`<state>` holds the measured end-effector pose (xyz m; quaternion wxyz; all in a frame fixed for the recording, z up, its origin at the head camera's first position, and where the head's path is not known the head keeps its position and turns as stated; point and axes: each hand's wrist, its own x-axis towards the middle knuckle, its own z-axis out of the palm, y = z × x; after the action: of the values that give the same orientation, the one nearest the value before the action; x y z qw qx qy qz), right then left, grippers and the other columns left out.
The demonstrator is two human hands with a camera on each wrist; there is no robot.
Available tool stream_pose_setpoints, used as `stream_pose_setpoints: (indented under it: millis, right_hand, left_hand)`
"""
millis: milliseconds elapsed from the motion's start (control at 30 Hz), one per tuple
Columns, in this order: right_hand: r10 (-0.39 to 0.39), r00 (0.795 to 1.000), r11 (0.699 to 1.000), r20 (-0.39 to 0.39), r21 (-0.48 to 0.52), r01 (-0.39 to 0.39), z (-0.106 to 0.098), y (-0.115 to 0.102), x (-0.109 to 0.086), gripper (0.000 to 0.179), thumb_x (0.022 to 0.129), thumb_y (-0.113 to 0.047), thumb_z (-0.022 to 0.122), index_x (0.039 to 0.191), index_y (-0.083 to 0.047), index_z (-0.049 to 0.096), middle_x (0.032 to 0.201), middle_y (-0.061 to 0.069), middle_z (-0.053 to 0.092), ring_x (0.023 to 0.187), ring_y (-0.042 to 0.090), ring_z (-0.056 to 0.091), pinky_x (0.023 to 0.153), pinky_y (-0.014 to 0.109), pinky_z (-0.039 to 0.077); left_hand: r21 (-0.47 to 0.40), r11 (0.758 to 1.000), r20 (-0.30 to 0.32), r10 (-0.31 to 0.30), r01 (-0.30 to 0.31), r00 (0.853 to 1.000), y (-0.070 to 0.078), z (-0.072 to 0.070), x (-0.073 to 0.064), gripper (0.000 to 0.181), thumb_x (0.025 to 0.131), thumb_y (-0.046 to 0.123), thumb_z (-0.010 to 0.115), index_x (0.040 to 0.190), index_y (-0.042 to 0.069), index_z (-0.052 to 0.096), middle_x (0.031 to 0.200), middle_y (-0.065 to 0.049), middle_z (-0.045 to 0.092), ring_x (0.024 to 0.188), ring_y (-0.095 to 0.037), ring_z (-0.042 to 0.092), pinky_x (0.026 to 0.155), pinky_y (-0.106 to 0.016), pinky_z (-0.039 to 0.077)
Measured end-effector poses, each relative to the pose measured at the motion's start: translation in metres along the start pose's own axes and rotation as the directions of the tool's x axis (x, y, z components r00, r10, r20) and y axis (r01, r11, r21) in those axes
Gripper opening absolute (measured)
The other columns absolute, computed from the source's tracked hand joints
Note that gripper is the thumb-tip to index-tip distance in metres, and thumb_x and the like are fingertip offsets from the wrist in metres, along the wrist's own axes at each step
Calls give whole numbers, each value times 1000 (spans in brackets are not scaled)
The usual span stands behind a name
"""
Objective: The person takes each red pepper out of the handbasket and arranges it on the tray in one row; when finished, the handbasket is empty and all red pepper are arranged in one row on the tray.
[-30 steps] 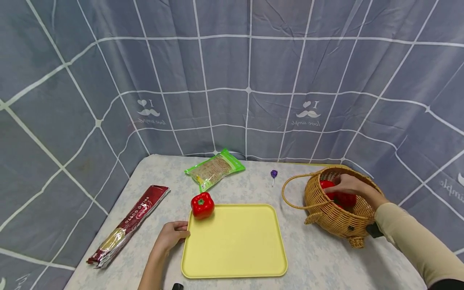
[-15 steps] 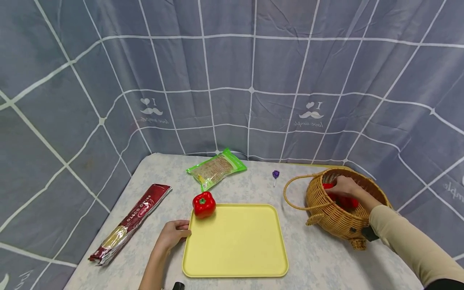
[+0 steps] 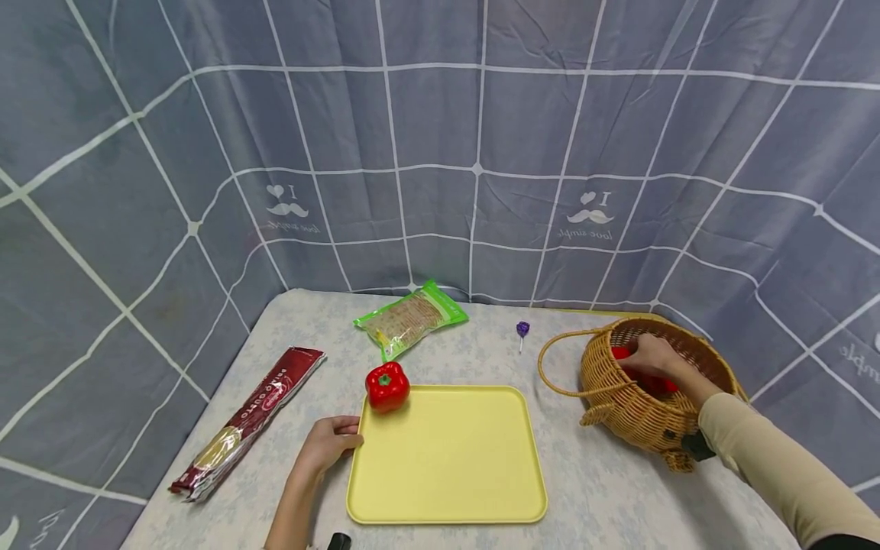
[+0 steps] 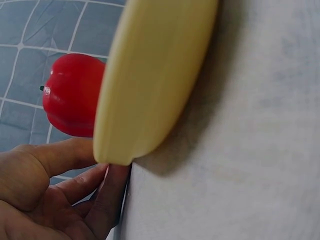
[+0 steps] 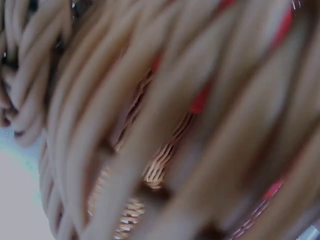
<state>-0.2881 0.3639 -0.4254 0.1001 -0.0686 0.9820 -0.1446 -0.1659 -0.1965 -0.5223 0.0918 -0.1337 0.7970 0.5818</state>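
My left hand (image 3: 323, 447) pinches the left edge of a yellow tray (image 3: 447, 466). In the left wrist view the thumb lies on one side of the tray rim (image 4: 150, 80) and the fingers (image 4: 107, 200) go under it. A red bell pepper (image 3: 387, 387) sits on the tray's far left corner. My right hand (image 3: 653, 356) reaches down into a wicker basket (image 3: 629, 416) at the right, its fingers bent over red, smooth-looking contents (image 3: 656, 384). Their tips are hidden, so I cannot tell if they grip. The right wrist view shows blurred wicker strands (image 5: 165, 120) with red behind.
A maroon long packet (image 3: 250, 420) lies at the left. A green-edged clear bag (image 3: 412, 321) of brown food lies behind the tray, with a purple lollipop (image 3: 522, 329) to its right. The basket's handle (image 3: 550, 367) juts left. A grey-blue curtain (image 3: 440, 153) backs the table.
My right hand has settled deeper into the basket over the red contents, and the basket has shifted slightly. The left hand stays on the tray edge.
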Motion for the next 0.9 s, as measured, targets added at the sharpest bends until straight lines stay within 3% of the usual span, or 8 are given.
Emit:
stream_pose_setpoints:
  millis: [200,667,900]
  right_hand:
    - [24,999,999,-39,35,-23,-2,0,-9,65,80,-39,74,111,16,62,100,27,67,83,32,64,76,47,54]
    - [155,987,968,-43,205,-143,-14,2,-27,88,77,-57,74,131,10,51,122,34,57,98,38,61,76,47,58]
    - [148,985,960,-88,251,-122,-22,4,-34,86,79,-54,73,134,9,50,128,36,52,108,43,55,82,49,54]
  left_hand:
    - [12,1000,8,-11,11,1000,0,0,-1,39,82,-3,65,118,-13,60,97,-16,65,78,-15,59,66,-29,52]
    - [8,1000,14,-6,5,1000,1,-1,1,39,81,-4,65,119,-14,60,97,-16,65,77,-13,60,66,-28,54]
    - [3,1000,12,9,-9,1000,0,-1,0,39,81,-3,65,118,-15,59,96,-17,64,77,-13,60,66,-28,54]
